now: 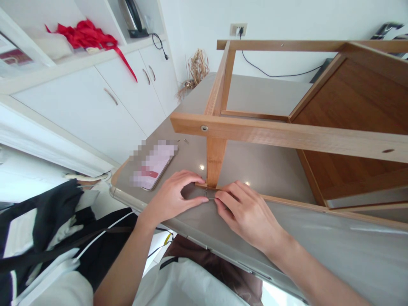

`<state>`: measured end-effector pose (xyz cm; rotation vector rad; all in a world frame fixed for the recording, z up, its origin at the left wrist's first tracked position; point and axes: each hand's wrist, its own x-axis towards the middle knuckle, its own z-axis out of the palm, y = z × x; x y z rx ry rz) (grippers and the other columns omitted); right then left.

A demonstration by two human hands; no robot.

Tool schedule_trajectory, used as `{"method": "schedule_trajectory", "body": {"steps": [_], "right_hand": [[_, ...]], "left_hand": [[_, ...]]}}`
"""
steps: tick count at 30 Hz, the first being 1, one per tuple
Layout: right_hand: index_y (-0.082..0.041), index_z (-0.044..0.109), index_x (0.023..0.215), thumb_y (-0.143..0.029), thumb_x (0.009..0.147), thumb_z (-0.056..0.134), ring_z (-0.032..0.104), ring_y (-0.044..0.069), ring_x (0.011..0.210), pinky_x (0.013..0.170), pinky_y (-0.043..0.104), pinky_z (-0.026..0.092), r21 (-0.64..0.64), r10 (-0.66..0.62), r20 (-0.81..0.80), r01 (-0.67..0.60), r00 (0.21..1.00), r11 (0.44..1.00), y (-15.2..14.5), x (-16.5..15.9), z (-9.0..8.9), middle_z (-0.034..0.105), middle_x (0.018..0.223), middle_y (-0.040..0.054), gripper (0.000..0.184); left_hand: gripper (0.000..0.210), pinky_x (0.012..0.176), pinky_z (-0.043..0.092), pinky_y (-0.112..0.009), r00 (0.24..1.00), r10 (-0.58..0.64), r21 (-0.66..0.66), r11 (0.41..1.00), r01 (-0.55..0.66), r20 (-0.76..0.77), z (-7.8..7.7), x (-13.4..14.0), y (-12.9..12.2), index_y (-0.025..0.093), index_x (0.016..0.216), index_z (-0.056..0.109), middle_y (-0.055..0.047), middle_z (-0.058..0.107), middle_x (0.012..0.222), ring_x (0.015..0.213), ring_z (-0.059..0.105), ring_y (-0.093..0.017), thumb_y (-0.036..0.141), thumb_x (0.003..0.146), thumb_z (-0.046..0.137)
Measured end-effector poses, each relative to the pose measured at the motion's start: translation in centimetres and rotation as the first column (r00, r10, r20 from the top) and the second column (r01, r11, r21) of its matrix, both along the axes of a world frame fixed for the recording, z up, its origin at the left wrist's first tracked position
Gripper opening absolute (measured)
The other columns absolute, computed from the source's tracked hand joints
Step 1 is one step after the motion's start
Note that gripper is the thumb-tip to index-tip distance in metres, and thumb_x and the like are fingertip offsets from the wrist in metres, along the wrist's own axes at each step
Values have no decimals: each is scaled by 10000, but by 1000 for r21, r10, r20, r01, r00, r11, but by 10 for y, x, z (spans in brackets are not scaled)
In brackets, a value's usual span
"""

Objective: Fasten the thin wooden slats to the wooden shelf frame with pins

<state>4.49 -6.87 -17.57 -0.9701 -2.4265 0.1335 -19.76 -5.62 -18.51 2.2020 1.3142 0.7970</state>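
A wooden frame (pixel 216 165) of light brown rails and posts lies on its side on the grey tabletop. At its near lower corner, my left hand (pixel 174 194) curves around the end of the lower rail. Its fingertips press on the far side, and the thumb comes to a small metal piece on the near side. My right hand (pixel 244 208) pinches a thin metal hex key (pixel 211 198) beside that joint; most of the key is hidden by the fingers. Higher up, a bolt head (pixel 204 128) is set in the front rail.
A phone (pixel 159 163) lies left of the frame, with small metal pins (pixel 186 141) behind it. The frame's brown panel (pixel 360 127) stands to the right. White cabinets (pixel 92 102) line the left, holding red ribbon (pixel 86 36) and a kettle (pixel 132 17). Dark clothing (pixel 60 204) hangs at lower left.
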Motion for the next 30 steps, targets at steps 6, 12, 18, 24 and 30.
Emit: {"method": "schedule_trajectory", "body": {"steps": [6,12,18,24,30], "right_hand": [[-183,654,895,-146,959,575,528,182,853,765,329,440,3,-13,26,13,1000,1000,-1,1,-3,601,921,47,108],[-187,664,888,-168,971,574,521,182,837,750,328,432,-31,-14,94,17,996,999,-1,0,-8,582,894,43,123],[-179,653,882,-144,955,586,533,182,857,773,328,453,-68,-2,96,8,995,998,0,0,-6,592,924,45,106],[-178,641,867,-141,947,598,535,177,860,785,323,467,-76,35,85,-29,996,997,0,0,-7,592,937,44,98],[-184,643,856,-136,940,603,532,168,842,780,310,461,-75,48,77,-42,996,996,0,1,-5,594,924,41,105]], "left_hand": [[350,978,482,-317,1000,2,1,1000,-2,-5,0,0,-1,255,1115,653,-9,697,1110,1077,633,-183,440,848,783],[348,984,480,-316,1000,5,8,1000,-5,-15,0,1,-1,258,1111,649,-3,694,1111,1080,631,-180,438,845,785],[340,976,485,-315,1000,7,5,1000,-7,-5,2,1,-1,253,1106,653,-11,694,1102,1077,630,-186,411,839,792],[347,983,485,-314,1000,4,2,1000,-4,-13,2,1,-1,253,1109,651,-8,694,1109,1077,630,-183,396,830,800],[370,974,486,-311,1000,-5,-7,1000,5,-16,4,1,-1,254,1118,649,-8,692,1114,1077,630,-186,403,818,807]]}}
